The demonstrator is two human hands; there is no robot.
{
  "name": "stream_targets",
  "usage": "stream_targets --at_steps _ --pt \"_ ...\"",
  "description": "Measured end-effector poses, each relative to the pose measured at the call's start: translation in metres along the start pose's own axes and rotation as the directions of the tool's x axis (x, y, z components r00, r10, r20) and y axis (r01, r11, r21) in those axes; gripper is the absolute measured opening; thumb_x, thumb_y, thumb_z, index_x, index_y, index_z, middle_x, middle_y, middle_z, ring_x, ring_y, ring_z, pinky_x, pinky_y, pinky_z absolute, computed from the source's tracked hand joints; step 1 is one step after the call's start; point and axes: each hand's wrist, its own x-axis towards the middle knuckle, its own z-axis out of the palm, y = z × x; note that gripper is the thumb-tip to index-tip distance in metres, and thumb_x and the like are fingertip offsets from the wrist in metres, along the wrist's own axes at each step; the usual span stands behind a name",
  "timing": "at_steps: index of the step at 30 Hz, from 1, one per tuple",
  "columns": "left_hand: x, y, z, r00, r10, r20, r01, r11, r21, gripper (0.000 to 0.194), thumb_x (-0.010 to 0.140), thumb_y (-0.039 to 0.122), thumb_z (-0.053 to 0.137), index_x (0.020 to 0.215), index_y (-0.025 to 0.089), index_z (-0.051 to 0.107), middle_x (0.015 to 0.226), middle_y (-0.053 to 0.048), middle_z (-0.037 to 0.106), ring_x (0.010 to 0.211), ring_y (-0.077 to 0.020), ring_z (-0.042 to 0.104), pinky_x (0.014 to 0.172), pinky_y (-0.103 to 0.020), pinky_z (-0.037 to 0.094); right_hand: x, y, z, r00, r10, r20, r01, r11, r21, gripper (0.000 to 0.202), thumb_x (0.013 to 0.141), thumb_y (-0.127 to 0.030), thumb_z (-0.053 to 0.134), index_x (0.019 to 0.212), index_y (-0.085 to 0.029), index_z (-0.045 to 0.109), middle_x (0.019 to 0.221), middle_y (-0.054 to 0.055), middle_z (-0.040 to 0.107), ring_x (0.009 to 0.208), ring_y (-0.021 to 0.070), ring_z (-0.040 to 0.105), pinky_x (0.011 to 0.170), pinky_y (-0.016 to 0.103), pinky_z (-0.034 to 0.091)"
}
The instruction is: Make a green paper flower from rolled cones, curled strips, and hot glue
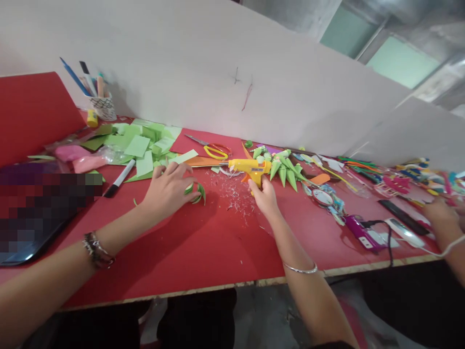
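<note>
My right hand [266, 196] is closed round the handle of a yellow glue gun [250, 166], whose nozzle points left above the red tabletop [214, 252]. Beside my left hand [167, 188] is a curled green paper strip [199, 194], overlapped by the thumb. The fingers of that hand are bent and apart, and the index finger stands off from the thumb. Behind the glue gun lies a cluster of green paper cones [285, 169]. White shreds [238, 196] are scattered below the gun. Red-and-yellow scissors [214, 149] rest behind it.
Green paper pieces [138, 145] pile up at the back left, near a marker [119, 179] and a pen cup [102, 105]. A purple power socket [363, 233] with a cable sits at right. Another person's hand [441, 215] is at the far right. A white wall [174, 72] rises behind.
</note>
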Motion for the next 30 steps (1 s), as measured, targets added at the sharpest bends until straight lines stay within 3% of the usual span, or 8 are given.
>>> stream_targets --at_steps 5,10,14,20,23,28,30 --pt "0.008 0.003 -0.003 1.000 0.013 0.027 -0.013 1.000 0.021 0.033 0.081 0.045 0.043 0.078 0.021 0.066 0.102 -0.004 0.056 0.095 -0.0250 0.046 0.079 -0.042 0.032 0.002 0.002 0.000 1.000 0.009 -0.002 -0.009 0.999 0.044 0.031 0.074 -0.044 0.051 0.089 -0.017 0.052 0.062 -0.002 0.050 0.055 0.0122 0.049 0.053 0.025 0.038" --pt "0.008 -0.013 0.008 0.993 -0.027 0.116 0.048 0.983 -0.177 0.033 0.080 0.045 0.042 0.083 0.021 0.065 0.093 -0.001 0.058 0.084 -0.0196 0.053 0.074 -0.034 0.037 0.003 0.004 0.000 1.000 0.010 0.008 -0.010 0.998 0.055 0.032 0.074 -0.043 0.051 0.092 -0.017 0.053 0.064 -0.001 0.051 0.054 0.0120 0.048 0.053 0.026 0.038" --pt "0.004 -0.032 0.020 0.980 -0.049 0.192 0.129 0.895 -0.428 0.025 0.074 0.042 0.053 0.085 0.021 0.063 0.088 -0.004 0.062 0.072 -0.0171 0.055 0.062 -0.028 0.039 0.004 0.005 0.000 1.000 0.007 0.004 -0.007 0.998 0.059 0.033 0.074 -0.043 0.051 0.094 -0.017 0.053 0.063 -0.002 0.050 0.054 0.0117 0.047 0.053 0.026 0.038" --pt "0.002 -0.044 0.024 0.957 -0.161 0.241 0.263 0.833 -0.487 0.021 0.073 0.039 0.052 0.074 0.019 0.061 0.074 -0.001 0.063 0.064 -0.0141 0.053 0.060 -0.024 0.039 0.003 0.004 0.000 1.000 0.009 0.005 -0.010 0.998 0.063 0.031 0.073 -0.043 0.051 0.091 -0.017 0.053 0.062 -0.002 0.049 0.053 0.0114 0.047 0.052 0.025 0.037" --pt "0.006 -0.046 0.025 0.952 -0.202 0.229 0.291 0.828 -0.480 0.021 0.073 0.037 0.049 0.076 0.020 0.061 0.073 -0.001 0.063 0.060 -0.0136 0.052 0.060 -0.025 0.039 0.003 0.004 0.000 1.000 0.015 -0.005 -0.014 0.998 0.065 0.030 0.073 -0.043 0.051 0.088 -0.017 0.053 0.061 -0.002 0.050 0.053 0.0116 0.047 0.052 0.025 0.037" --pt "0.010 -0.040 0.023 0.980 -0.193 0.045 0.192 0.866 -0.462 0.026 0.077 0.039 0.044 0.076 0.018 0.059 0.081 -0.003 0.061 0.073 -0.0164 0.055 0.069 -0.027 0.040 0.002 0.003 0.000 1.000 0.022 -0.003 -0.022 0.999 0.047 0.030 0.074 -0.044 0.051 0.088 -0.017 0.052 0.061 -0.002 0.051 0.054 0.0117 0.049 0.054 0.025 0.038" --pt "0.010 -0.031 0.020 0.982 -0.186 0.041 0.186 0.884 -0.428 0.028 0.078 0.042 0.043 0.080 0.019 0.059 0.085 -0.004 0.062 0.077 -0.0174 0.055 0.073 -0.029 0.039 0.002 0.002 0.000 1.000 0.024 0.005 -0.025 0.999 0.032 0.031 0.074 -0.044 0.050 0.088 -0.017 0.052 0.061 -0.002 0.050 0.054 0.0115 0.048 0.054 0.025 0.037"
